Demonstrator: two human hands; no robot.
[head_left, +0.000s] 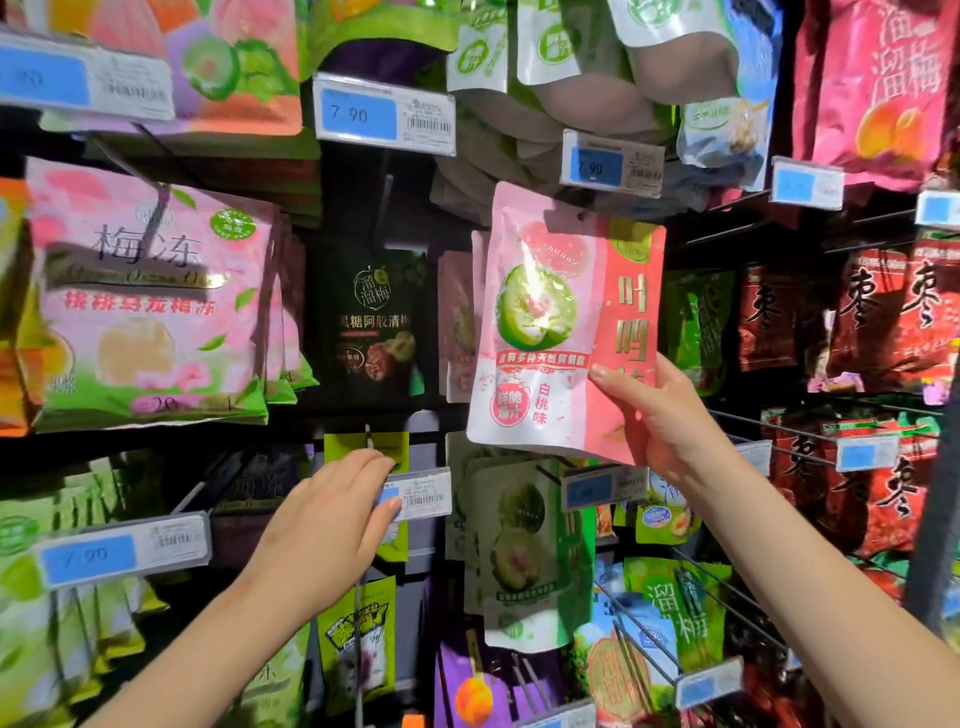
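One light, floppy, slick-looking pouch (566, 322) is up before the rack (779, 446), my right hand (660, 415) pinching its lower corner, though I'd judge the stiffer top seam safer; left hand (332, 525) touches a price tag (423, 496), grip I cannot tell.
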